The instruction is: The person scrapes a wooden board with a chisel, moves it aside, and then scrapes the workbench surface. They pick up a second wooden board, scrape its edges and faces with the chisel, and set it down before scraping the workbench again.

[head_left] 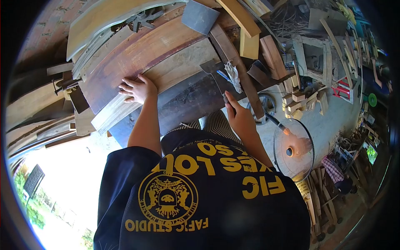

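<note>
My left hand [140, 88] lies with its fingers spread on a long pale wooden board [183, 62], near the board's left part. The board rests on a dark workbench [179, 100]. At the right, my right hand [241, 114] is closed round the handle of a flat metal scraper [213, 71]. The scraper's wide blade lies over the right end of the board. Just right of the blade are a blue pen-like item [223, 75] and a crumpled whitish rag [234, 77].
A dark wooden bar [239, 68] runs beside the rag. A standing fan [293, 150] is at the right. Wood blocks [293, 98] are piled on the floor. Planks [116, 25] lie beyond the bench. A person in a checked shirt [332, 165] is at far right.
</note>
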